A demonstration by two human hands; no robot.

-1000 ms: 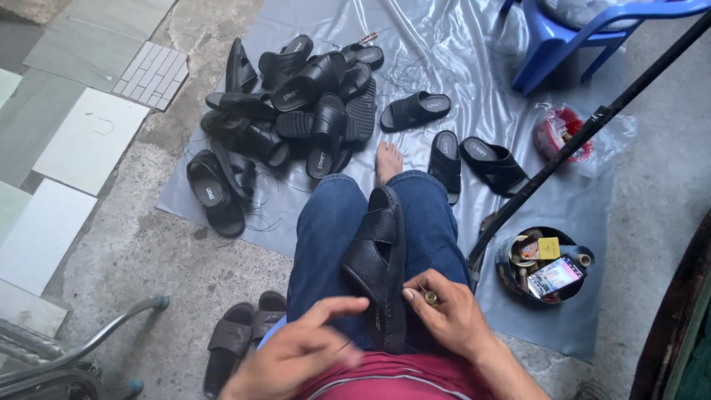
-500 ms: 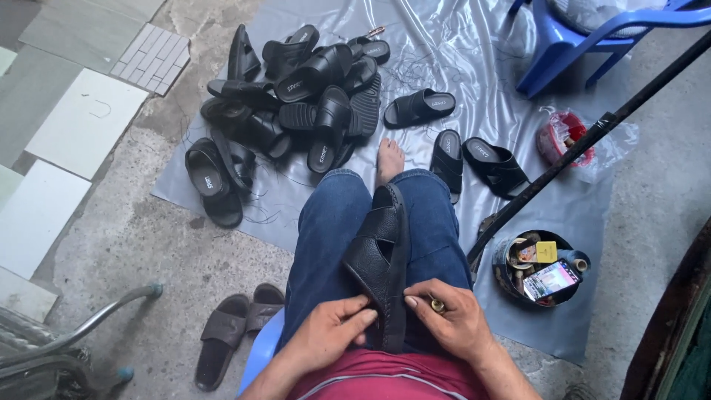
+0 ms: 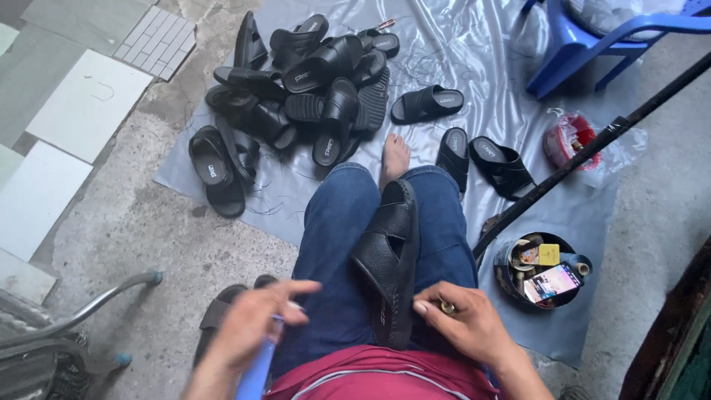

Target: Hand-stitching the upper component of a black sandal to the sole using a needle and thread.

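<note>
Head view: we judge hand-stitching is in progress. Our right hand point(image 3: 466, 322) pinches a small needle-like tool at the black leather sandal point(image 3: 390, 259) on our lap; our left hand point(image 3: 255, 322), fingers loosely curled, hovers apart. Next calls for steadying the sandal.

A rough concrete floor point(image 3: 148, 230) carries a grey plastic sheet point(image 3: 511, 67). On the sheet lie a heap of black sandals point(image 3: 311, 81) toward its far left corner, three loose sandals point(image 3: 474, 144) mid-sheet, and a round tin point(image 3: 537, 270) near its right edge.
</note>
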